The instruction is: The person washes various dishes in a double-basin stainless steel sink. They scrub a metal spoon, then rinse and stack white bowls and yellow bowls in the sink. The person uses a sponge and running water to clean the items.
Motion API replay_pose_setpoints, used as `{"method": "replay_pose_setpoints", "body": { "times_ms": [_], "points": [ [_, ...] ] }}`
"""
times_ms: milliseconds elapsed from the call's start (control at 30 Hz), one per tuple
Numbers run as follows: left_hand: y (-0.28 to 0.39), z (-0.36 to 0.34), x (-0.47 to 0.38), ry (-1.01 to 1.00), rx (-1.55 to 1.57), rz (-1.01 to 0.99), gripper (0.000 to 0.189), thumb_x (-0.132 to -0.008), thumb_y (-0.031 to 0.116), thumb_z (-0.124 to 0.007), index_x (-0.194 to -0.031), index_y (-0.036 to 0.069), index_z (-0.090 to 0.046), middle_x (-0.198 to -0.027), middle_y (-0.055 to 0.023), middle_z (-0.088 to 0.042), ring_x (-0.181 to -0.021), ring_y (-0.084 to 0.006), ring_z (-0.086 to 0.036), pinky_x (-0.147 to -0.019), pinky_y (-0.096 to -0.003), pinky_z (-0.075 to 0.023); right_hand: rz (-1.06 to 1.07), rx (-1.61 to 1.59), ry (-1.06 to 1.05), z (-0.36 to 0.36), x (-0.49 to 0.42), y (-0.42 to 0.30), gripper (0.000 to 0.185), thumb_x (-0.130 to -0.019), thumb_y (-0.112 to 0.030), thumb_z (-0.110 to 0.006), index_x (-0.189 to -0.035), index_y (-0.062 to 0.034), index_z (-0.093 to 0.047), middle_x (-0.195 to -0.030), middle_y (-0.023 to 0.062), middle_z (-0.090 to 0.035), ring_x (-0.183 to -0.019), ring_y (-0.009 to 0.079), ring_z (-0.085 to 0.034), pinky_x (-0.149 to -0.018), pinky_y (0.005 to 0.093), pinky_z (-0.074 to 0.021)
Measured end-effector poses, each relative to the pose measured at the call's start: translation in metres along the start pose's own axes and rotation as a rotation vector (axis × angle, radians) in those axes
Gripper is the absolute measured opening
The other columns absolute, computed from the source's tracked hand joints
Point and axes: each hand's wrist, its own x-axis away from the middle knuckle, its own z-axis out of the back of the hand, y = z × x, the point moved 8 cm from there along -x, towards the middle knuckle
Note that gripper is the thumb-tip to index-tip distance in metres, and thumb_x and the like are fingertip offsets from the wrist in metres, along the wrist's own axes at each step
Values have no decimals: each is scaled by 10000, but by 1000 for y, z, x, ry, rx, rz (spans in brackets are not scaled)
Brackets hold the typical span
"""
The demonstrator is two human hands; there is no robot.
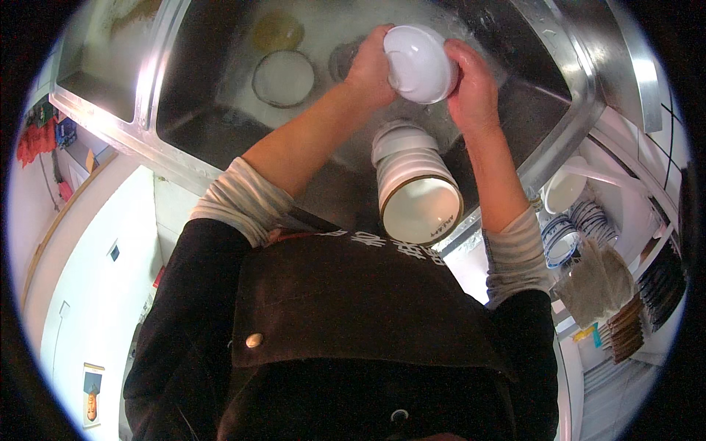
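Note:
Above the sink basin, a small white bowl is held between my two hands. My left hand grips its left side, and my right hand grips the right side. Just below my hands, a stack of white bowls leans in the basin; its nearest bowl has a brown rim and some writing inside. Cloudy water covers part of the basin floor. A round dish sits in that water, left of my left hand, with a yellowish round thing beyond it.
A metal divider separates this basin from another sink basin at the left. Below the right rim, a shelf holds blue-and-white bowls and a white container. A grey-brown cloth hangs there, near a brush-like brown thing.

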Motion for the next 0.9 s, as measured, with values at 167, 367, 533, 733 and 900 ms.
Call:
{"method": "replay_pose_setpoints", "body": {
  "times_ms": [167, 367, 533, 733, 900],
  "points": [
    [15, 4, -10, -118, -533, -212, 368, -949, 354, -510, -1167, 75, -610, -1116, -126, -669, -976, -310, -661, -927, -445, -521, -34, 419, -33, -9, 2, -15, 459, -894, -416, -650, -1000, 27, -702, -868, 73, -700, -802, 189, -634, -774, 327, -491],
    [113, 12, 32, 119, -1824, -748, 415, -822, 227, -636, -1203, 66, -602, -1114, -185, -664, -993, -350, -656, -891, -442, -529, 137, 622, -48, -11, 10, -38, 367, -896, -372, -690, -963, -12, -711, -850, 65, -699, -737, 150, -607, -720, 312, -489],
    [164, 86, 75, 365, -2416, -821, 536, -852, 309, -668, -1308, 65, -529, -1222, -199, -620, -1035, -384, -641, -886, -464, -541, 476, 1137, -185, -28, 15, -36, 361, -841, -371, -718, -833, -20, -634, -789, 195, -648, -769, 388, -638, -699, 438, -501],
    [168, 194, 25, 379, -2765, -185, 545, -786, 256, -677, -1297, 86, -593, -1246, -184, -625, -1172, -375, -572, -994, -475, -478, 683, 1674, -268, -46, 11, -13, 320, -838, -337, -687, -920, -29, -662, -927, 163, -652, -890, 360, -621, -812, 487, -484],
    [144, 225, 12, 21, -3082, 78, 596, -839, 271, -659, -1381, 89, -487, -1313, -199, -572, -1164, -408, -568, -1036, -530, -423, 742, 1823, -233, -81, 23, -34, 280, -842, -313, -665, -911, -42, -660, -902, 124, -648, -931, 310, -615, -796, 458, -481]
  ]
}}
